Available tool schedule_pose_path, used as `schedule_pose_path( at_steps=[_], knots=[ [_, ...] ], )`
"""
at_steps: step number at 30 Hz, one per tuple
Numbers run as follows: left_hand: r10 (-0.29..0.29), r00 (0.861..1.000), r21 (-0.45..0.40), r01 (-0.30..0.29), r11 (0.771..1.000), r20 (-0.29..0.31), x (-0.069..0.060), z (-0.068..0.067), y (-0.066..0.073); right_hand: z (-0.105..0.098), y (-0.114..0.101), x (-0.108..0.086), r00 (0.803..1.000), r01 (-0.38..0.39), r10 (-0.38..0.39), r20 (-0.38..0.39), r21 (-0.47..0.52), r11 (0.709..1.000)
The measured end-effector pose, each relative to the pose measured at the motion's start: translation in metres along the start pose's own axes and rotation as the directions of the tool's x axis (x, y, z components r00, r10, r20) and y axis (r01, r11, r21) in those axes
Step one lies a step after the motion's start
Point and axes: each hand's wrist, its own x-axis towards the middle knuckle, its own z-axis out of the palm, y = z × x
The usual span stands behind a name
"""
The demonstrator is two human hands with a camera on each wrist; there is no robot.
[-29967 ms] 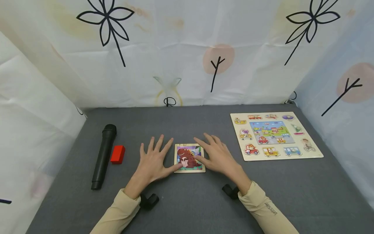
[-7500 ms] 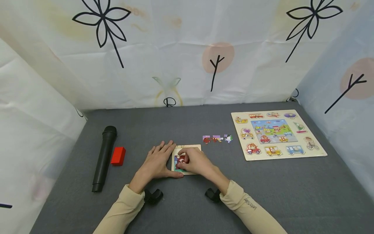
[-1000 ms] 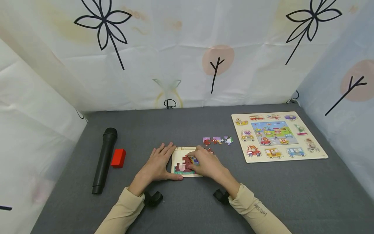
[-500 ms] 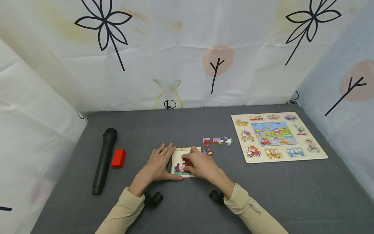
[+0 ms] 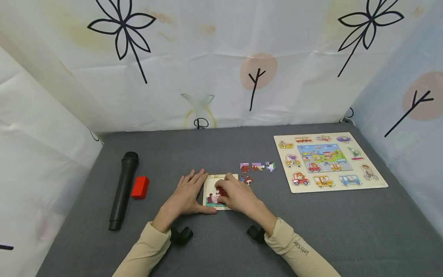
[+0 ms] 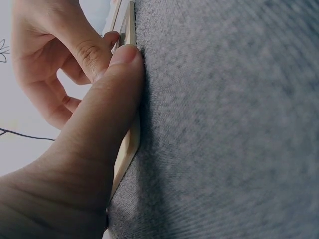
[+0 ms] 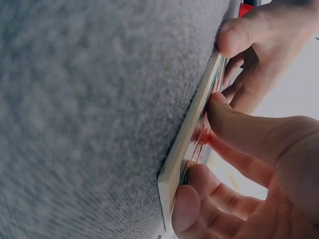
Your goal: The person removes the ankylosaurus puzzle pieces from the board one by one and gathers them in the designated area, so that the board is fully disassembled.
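Red block (image 5: 140, 187) lies between black microphone (image 5: 123, 192) and left hand (image 5: 184, 197).

The puzzle tray (image 5: 209, 188) lies on the surface (image 5: 221, 246). The left hand (image 5: 185, 196) is at the tray's left side, thumb against its near edge. The right hand (image 5: 239, 195) is over its right half, fingertips on a puzzle piece (image 5: 222, 191) inside it. Behind and right of the tray, three loose pieces (image 5: 256, 166) lie in a row; nearer its far right corner lies a small cluster (image 5: 248, 180), piece count unclear. Well right of the tray, reaching farther back, lies a large board (image 5: 375, 185). Left of it are a block (image 5: 140, 187) and, farther left, a microphone (image 5: 123, 192).
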Motion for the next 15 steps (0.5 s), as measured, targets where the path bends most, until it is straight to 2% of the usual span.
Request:
schedule_pose_path(
  at_steps=[15],
  knots=[
    [0.002,1.000,0.008,-0.002,1.000,0.006,0.0001,0.0003,-0.0004,0.0006,-0.0001,-0.0003,0.999,0.011,-0.011,-0.030,-0.003,1.000]
  ],
)
